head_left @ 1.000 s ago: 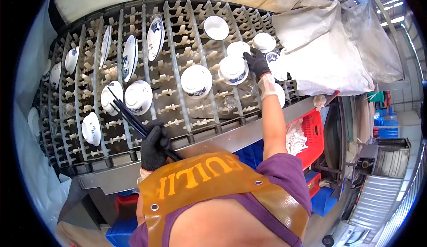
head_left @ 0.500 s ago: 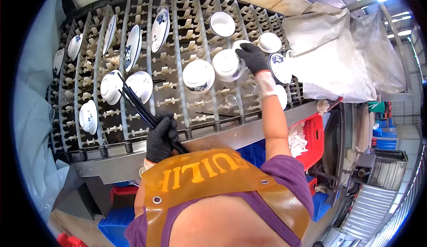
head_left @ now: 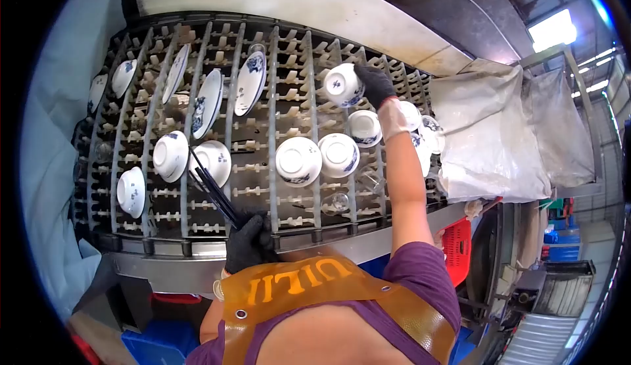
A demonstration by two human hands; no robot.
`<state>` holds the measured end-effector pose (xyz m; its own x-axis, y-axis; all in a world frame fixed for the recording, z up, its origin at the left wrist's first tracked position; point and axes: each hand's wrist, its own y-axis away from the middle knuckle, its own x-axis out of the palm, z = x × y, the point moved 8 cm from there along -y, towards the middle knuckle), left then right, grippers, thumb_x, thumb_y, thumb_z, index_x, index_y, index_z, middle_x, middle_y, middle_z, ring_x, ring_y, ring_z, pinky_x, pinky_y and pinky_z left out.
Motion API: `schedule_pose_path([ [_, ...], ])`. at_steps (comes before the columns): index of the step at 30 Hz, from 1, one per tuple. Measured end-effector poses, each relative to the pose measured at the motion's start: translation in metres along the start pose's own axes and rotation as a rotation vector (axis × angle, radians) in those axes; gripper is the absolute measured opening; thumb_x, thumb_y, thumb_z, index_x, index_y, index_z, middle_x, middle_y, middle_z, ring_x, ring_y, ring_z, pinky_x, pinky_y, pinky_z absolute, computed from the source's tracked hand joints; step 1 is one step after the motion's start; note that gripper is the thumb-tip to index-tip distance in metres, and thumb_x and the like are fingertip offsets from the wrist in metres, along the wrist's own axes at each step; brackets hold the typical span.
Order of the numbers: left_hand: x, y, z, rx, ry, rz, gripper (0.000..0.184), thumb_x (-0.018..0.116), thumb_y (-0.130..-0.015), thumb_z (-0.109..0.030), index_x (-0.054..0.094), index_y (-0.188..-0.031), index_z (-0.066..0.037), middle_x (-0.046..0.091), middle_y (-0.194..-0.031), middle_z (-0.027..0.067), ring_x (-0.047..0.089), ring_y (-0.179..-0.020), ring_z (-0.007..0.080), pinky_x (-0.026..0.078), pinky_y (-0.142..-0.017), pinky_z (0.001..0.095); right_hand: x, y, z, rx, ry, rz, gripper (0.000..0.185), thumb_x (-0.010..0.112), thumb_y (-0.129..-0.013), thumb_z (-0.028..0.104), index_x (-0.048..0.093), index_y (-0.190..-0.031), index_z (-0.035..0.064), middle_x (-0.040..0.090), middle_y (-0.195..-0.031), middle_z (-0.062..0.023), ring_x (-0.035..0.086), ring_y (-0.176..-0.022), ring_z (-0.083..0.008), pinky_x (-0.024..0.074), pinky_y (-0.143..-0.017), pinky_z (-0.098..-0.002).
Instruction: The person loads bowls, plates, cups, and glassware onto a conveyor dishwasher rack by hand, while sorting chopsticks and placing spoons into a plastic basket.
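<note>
My left hand [head_left: 251,241], in a black glove, is closed around several black chopsticks [head_left: 213,189] near the conveyor's front edge. Their tips reach over an upturned bowl [head_left: 211,161]. In a matching glove, my right hand [head_left: 374,86] grips the right side of a white and blue bowl [head_left: 343,84] at the back of the rack. Nearer to me, two upturned bowls, one left [head_left: 298,160] and one right [head_left: 339,155], sit side by side. Another upturned bowl [head_left: 365,128] lies below my right wrist. A glass [head_left: 338,202] rests near the front.
Oval plates [head_left: 251,82] stand tilted in the pegged conveyor [head_left: 273,128] at the left, with more bowls [head_left: 131,192]. A white plastic curtain [head_left: 490,135] hangs at the right end. Below it is a red basket [head_left: 457,250]. A metal rail [head_left: 164,270] runs along the front.
My right hand has moved from the bowls at the right to the back, where it now holds a bowl. My left hand keeps the chopsticks. The view has shifted.
</note>
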<state>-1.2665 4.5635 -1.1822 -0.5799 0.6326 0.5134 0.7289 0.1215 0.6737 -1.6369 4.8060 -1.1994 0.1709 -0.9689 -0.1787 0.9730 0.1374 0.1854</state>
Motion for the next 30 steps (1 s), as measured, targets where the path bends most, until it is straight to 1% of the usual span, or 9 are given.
schedule_pose_path([
  [3,0.001,-0.003,0.007,-0.012,-0.006,-0.071,0.011,0.054,-0.082,-0.011,0.054,-0.092,-0.007,0.051,-0.066,0.0044,0.046,-0.047,0.0137,0.04,-0.041,0.0259,0.004,-0.042,-0.001,-0.252,0.796,-0.099,0.034,0.064,-0.069,0.029,0.065,-0.098,0.0106,0.064,-0.09,-0.0143,0.061,-0.083,-0.0251,0.0469,-0.077,-0.035],
  [8,-0.004,-0.011,0.015,-0.034,0.02,-0.076,0.019,0.058,-0.079,-0.008,0.055,-0.097,-0.004,0.055,-0.071,0.0069,0.049,-0.049,0.0149,0.042,-0.043,0.0268,0.084,-0.069,0.029,-0.468,1.356,-0.025,0.038,0.06,-0.063,0.022,0.064,-0.099,0.014,0.052,-0.117,-0.0177,0.051,-0.105,-0.0342,0.0429,-0.088,-0.0413],
  [9,-0.005,-0.012,0.016,-0.03,0.009,-0.075,0.019,0.058,-0.079,-0.008,0.055,-0.097,-0.004,0.055,-0.071,0.0069,0.049,-0.049,0.0149,0.042,-0.043,0.0268,0.095,-0.081,0.016,-0.538,1.453,-0.058,0.034,0.059,-0.065,0.024,0.064,-0.097,0.0143,0.055,-0.108,-0.0197,0.052,-0.102,-0.0345,0.0425,-0.086,-0.0422],
  [12,0.002,-0.012,0.014,0.015,0.052,-0.004,0.021,0.059,-0.079,-0.009,0.055,-0.099,-0.004,0.056,-0.072,0.0071,0.049,-0.049,0.0147,0.042,-0.043,0.0265,0.112,-0.11,-0.006,-0.689,1.452,-0.061,0.031,0.058,-0.065,0.024,0.065,-0.091,0.0108,0.057,-0.103,-0.0187,0.055,-0.097,-0.0331,0.0448,-0.082,-0.0422],
  [14,-0.003,-0.015,0.019,0.005,0.051,0.006,0.022,0.059,-0.079,-0.009,0.055,-0.1,-0.004,0.056,-0.072,0.0071,0.049,-0.05,0.0148,0.043,-0.044,0.0265,0.105,-0.095,0.017,-0.508,1.379,0.132,0.029,0.058,-0.064,0.024,0.065,-0.087,0.0088,0.06,-0.096,-0.0172,0.058,-0.091,-0.0309,0.0471,-0.078,-0.0405],
  [19,0.015,-0.015,0.028,0.013,-0.009,0.029,0.021,0.058,-0.081,-0.011,0.055,-0.101,-0.005,0.055,-0.073,0.0069,0.049,-0.051,0.0144,0.042,-0.044,0.0258,0.044,-0.041,0.077,-0.592,0.746,-0.375,0.039,0.065,-0.065,0.038,0.063,-0.09,0.0077,0.061,-0.093,-0.0156,0.057,-0.091,-0.0319,0.0452,-0.081,-0.0391],
  [23,0.017,-0.013,0.038,-0.038,-0.017,-0.004,0.019,0.053,-0.084,-0.013,0.055,-0.101,-0.005,0.053,-0.074,0.0061,0.047,-0.052,0.0134,0.039,-0.043,0.0244,0.042,-0.082,0.0,-0.394,0.921,-0.146,0.059,0.059,-0.07,0.05,0.057,-0.111,0.0075,0.056,-0.11,-0.0198,0.054,-0.102,-0.0313,0.0369,-0.093,-0.0359],
  [27,0.018,-0.013,0.039,0.015,0.065,-0.049,0.018,0.054,-0.084,-0.012,0.056,-0.101,-0.007,0.053,-0.074,0.0055,0.047,-0.052,0.012,0.04,-0.043,0.0237,-0.06,-0.033,-0.002,-0.57,0.639,-0.392,0.038,0.065,-0.07,0.035,0.065,-0.094,0.0063,0.063,-0.091,-0.0168,0.061,-0.085,-0.0301,0.0467,-0.076,-0.0377],
  [30,0.024,-0.015,0.042,0.046,0.05,0.026,0.018,0.055,-0.084,-0.014,0.056,-0.101,-0.007,0.053,-0.074,0.0049,0.048,-0.052,0.0116,0.041,-0.044,0.0241,-0.162,-0.005,-0.057,-0.162,0.737,-0.483,0.045,0.065,-0.07,0.04,0.063,-0.097,0.0048,0.063,-0.094,-0.0169,0.059,-0.09,-0.0319,0.0449,-0.079,-0.0386],
])
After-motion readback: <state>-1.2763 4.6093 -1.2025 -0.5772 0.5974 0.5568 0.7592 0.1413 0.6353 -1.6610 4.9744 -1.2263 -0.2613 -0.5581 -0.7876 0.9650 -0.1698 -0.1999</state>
